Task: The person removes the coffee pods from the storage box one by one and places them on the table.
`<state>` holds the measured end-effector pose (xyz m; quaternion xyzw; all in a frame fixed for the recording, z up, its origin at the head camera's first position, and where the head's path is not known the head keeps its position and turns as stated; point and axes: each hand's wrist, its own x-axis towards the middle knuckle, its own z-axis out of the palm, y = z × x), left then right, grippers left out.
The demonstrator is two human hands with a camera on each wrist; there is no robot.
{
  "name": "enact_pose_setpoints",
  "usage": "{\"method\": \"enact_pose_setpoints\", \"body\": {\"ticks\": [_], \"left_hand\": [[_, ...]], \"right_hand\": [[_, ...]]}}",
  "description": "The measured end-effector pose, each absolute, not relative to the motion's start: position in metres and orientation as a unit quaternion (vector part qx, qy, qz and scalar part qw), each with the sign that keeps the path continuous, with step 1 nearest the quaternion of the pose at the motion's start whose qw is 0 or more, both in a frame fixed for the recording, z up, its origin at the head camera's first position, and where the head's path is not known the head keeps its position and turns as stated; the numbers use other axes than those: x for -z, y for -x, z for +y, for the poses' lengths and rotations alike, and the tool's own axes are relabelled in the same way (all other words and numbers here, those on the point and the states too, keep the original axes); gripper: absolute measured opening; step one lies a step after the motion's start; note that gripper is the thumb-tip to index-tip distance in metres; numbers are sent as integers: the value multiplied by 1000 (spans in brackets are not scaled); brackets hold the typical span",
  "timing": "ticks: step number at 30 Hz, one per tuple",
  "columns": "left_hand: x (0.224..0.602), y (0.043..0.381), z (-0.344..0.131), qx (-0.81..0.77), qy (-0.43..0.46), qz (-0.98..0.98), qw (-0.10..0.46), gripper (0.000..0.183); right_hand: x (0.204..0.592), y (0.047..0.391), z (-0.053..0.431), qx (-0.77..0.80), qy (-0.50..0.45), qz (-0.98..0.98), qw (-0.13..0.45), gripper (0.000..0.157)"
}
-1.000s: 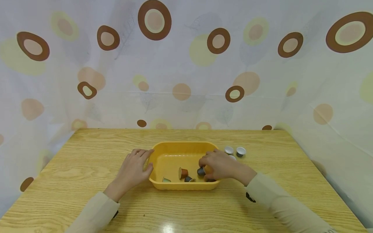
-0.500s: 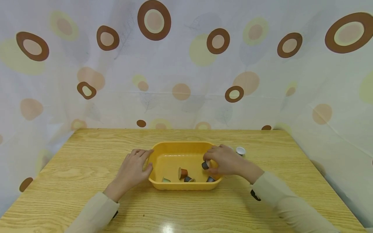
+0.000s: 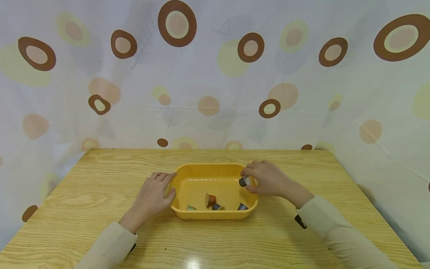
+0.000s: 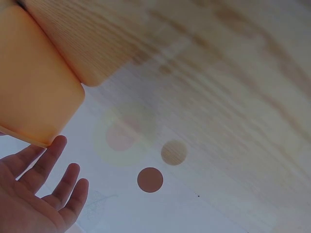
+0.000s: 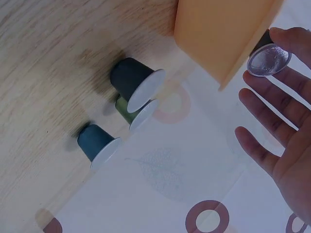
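Note:
My right hand (image 3: 268,180) pinches a dark coffee capsule (image 3: 242,182) between thumb and fingertips, over the right rim of a yellow plastic tub (image 3: 215,215). In the right wrist view the capsule's shiny lid (image 5: 268,60) faces the camera, and the other fingers are spread. My left hand (image 3: 152,196) rests relaxed fingertips on the tub's left rim; its thumb is hidden in the left wrist view. Inside the tub lie an orange-brown capsule (image 3: 211,200), a black capsule (image 3: 217,207), a pale green capsule (image 3: 191,207) and a dark grey capsule (image 3: 242,206).
Right of the tub, a black capsule (image 5: 131,80), a green capsule (image 5: 129,110) and a teal capsule (image 5: 95,143) stand lid-down on the wooden table (image 3: 215,243). My right hand hides them in the head view. A patterned curtain (image 3: 208,130) hangs behind the table.
My right hand has risen from the tub's lower right area toward its right rim, carrying the dark coffee capsule. The left hand has stayed at the left rim.

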<state>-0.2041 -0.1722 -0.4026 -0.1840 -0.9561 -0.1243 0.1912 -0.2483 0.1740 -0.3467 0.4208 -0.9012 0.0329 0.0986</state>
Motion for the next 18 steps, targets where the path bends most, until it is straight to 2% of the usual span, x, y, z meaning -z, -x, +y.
{"method": "enact_pose_setpoints", "body": {"ticks": [18], "left_hand": [[402, 204, -172, 127, 181, -957, 187, 43]], "right_hand": [[336, 254, 198, -34, -379, -918, 113, 33]]}}
